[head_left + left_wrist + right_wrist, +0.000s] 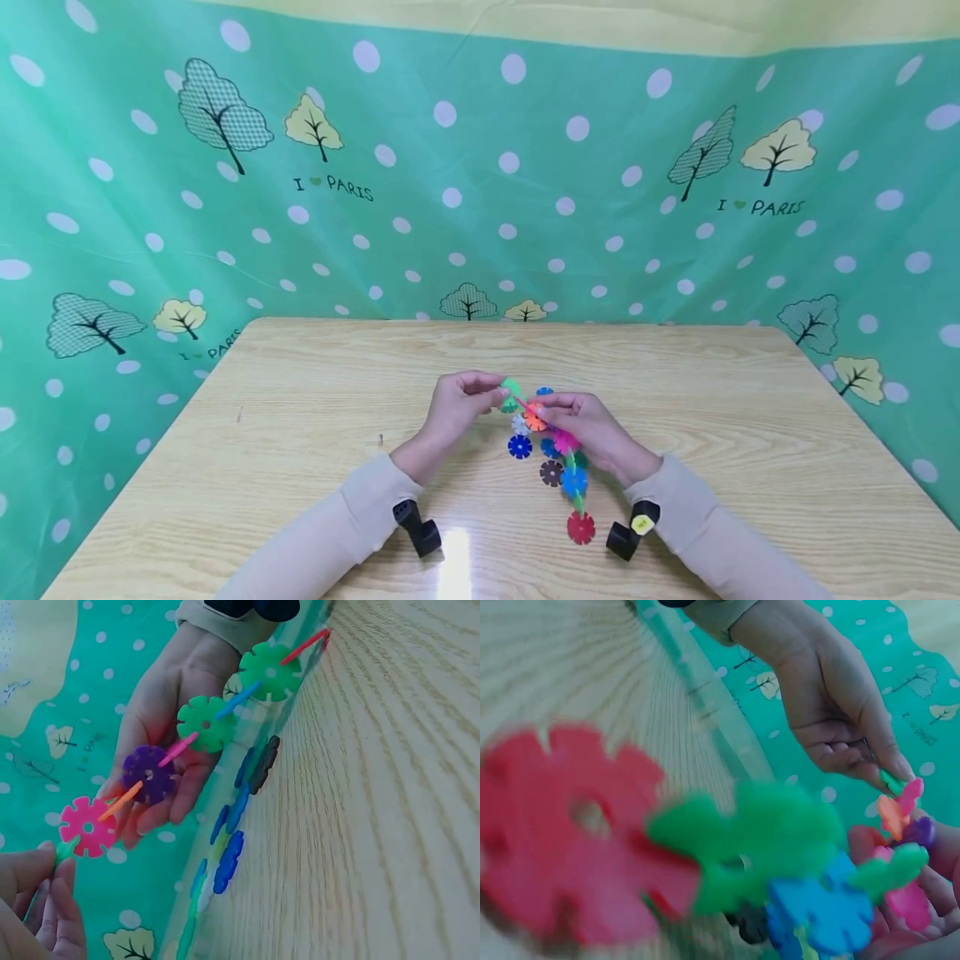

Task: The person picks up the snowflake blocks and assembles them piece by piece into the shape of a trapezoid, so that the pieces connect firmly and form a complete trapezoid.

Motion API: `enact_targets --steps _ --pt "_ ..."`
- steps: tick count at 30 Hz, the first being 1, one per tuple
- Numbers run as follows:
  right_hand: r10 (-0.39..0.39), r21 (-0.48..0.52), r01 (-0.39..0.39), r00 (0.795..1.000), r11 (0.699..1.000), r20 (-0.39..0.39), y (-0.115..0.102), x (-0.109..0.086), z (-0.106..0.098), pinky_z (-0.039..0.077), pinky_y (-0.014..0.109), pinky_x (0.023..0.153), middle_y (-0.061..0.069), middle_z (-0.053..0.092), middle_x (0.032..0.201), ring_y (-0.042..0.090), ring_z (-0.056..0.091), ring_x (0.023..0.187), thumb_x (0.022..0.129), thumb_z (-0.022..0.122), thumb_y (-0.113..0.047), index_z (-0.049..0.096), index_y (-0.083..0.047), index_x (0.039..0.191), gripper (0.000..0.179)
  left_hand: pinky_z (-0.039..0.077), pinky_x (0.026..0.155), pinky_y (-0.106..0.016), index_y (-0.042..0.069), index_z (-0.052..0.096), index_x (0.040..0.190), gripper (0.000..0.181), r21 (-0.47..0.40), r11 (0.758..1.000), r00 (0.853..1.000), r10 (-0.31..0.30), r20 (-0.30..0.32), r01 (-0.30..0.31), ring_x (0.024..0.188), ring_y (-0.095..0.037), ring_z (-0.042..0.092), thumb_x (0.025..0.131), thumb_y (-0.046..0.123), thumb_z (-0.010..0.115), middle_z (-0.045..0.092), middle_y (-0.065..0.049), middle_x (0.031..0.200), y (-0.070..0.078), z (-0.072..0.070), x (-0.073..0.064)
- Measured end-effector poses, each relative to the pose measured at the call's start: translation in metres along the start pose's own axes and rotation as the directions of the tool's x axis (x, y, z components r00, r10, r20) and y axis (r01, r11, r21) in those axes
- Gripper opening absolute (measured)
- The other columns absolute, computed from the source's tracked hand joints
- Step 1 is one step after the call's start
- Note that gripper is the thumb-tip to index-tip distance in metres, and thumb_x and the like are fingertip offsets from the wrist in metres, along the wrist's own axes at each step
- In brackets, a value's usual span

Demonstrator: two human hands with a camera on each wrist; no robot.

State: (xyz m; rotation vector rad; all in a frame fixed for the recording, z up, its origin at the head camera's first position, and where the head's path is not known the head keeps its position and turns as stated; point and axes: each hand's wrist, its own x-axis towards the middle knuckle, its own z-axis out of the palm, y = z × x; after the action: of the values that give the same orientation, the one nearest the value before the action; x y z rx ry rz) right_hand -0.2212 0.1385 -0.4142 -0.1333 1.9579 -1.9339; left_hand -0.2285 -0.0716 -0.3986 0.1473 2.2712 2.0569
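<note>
- Chain of notched discs, which we see over the worktop
- Left hand, fingertips together, pinches its green end disc
- Right hand, loosely curled, holds it near the purple disc

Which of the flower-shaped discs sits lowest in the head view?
The red disc: it is at the end of the linked row, joined only to a green disc; the others lie farther up.

the left hand pinches a green notched plastic disc; right of it, the right hand holds multicoloured linked discs.
</note>
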Motion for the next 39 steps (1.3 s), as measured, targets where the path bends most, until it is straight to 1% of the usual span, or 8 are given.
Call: enact_targets --steps 5,9,13,19,24,31,36,39 --pt "0.003 -0.074 -0.002 1.0 0.997 0.018 -0.004 0.001 -0.001 0.052 0.019 0.076 0.006 0.068 0.106 0.008 0.063 0.089 0.09 0.064 -0.018 0.059 0.004 0.12 0.038 0.057 0.07 -0.029 -0.002 0.069 0.105 0.023 -0.007 1.0 0.996 0.026 0.082 -0.025 0.072 -0.011 0.066 0.083 0.005 0.07 0.071 -0.015 0.098 0.0 0.001 -0.002" --pt "-0.013 -0.071 0.013 1.0 0.997 0.003 -0.008 0.004 0.0 0.049 0.016 0.067 0.001 0.068 0.094 0.006 0.06 0.079 0.091 0.062 -0.017 0.06 0.006 0.116 0.034 0.057 0.071 -0.03 -0.004 0.067 0.106 0.023 -0.015 0.999 0.99 0.041 0.133 -0.04 0.075 -0.013 0.067 0.084 0.003 0.068 0.07 -0.017 0.101 0.001 0.004 -0.002" --pt "-0.04 -0.072 0.039 0.999 0.997 -0.007 -0.009 0.005 0.001 0.05 0.017 0.067 -0.001 0.067 0.089 0.007 0.059 0.078 0.092 0.061 -0.014 0.062 0.008 0.109 0.029 0.057 0.071 -0.031 -0.005 0.067 0.107 0.024 -0.01 0.999 0.988 0.043 0.149 -0.041 0.074 -0.012 0.067 0.085 0.004 0.068 0.069 -0.018 0.101 0.002 0.007 0.0" --pt "-0.051 -0.045 0.05 0.998 0.998 -0.029 -0.006 0.004 -0.002 0.051 0.022 0.076 0.001 0.067 0.093 0.011 0.06 0.085 0.087 0.068 -0.021 0.064 0.005 0.105 0.031 0.057 0.075 -0.037 -0.003 0.067 0.107 0.024 0.012 0.999 0.989 0.033 0.141 -0.036 0.078 -0.017 0.067 0.087 0.01 0.067 0.069 -0.016 0.1 -0.001 0.006 0.002" --pt "-0.067 0.007 0.067 0.996 0.998 -0.051 -0.004 -0.001 -0.009 0.051 0.02 0.073 0.001 0.066 0.091 0.008 0.059 0.082 0.087 0.067 -0.019 0.064 0.004 0.103 0.028 0.055 0.079 -0.034 -0.001 0.066 0.108 0.024 0.043 0.999 0.99 -0.002 0.138 -0.004 0.081 -0.014 0.065 0.087 0.011 0.066 0.069 -0.012 0.1 -0.006 0.003 0.011" --pt "-0.072 0.094 0.079 0.995 0.992 -0.069 -0.004 -0.006 -0.012 0.048 0.017 0.064 -0.001 0.063 0.082 0.006 0.056 0.071 0.091 0.061 -0.013 0.066 -0.003 0.094 0.011 0.054 0.082 -0.034 -0.001 0.064 0.112 0.029 0.117 0.992 0.982 -0.068 0.175 0.048 0.09 -0.017 0.063 0.084 0.004 0.067 0.067 -0.013 0.106 -0.014 -0.003 0.023" --pt "-0.034 0.164 0.045 0.997 0.985 -0.074 0.0 -0.01 -0.014 0.049 0.016 0.061 -0.001 0.064 0.081 0.005 0.057 0.067 0.09 0.062 -0.012 0.067 -0.006 0.093 0.008 0.05 0.081 -0.028 0.002 0.063 0.115 0.036 0.193 0.976 0.978 -0.136 0.156 0.105 0.093 -0.019 0.057 0.08 0.004 0.071 0.063 -0.011 0.111 -0.019 -0.005 0.029" --pt "-0.013 0.194 0.028 0.997 0.981 -0.079 0.002 -0.013 -0.013 0.05 0.016 0.061 -0.001 0.064 0.081 0.006 0.058 0.068 0.09 0.062 -0.013 0.067 -0.01 0.09 0.006 0.049 0.083 -0.029 0.002 0.063 0.115 0.039 0.218 0.969 0.977 -0.15 0.153 0.114 0.093 -0.019 0.054 0.077 0.001 0.072 0.063 -0.011 0.11 -0.021 -0.005 0.03"
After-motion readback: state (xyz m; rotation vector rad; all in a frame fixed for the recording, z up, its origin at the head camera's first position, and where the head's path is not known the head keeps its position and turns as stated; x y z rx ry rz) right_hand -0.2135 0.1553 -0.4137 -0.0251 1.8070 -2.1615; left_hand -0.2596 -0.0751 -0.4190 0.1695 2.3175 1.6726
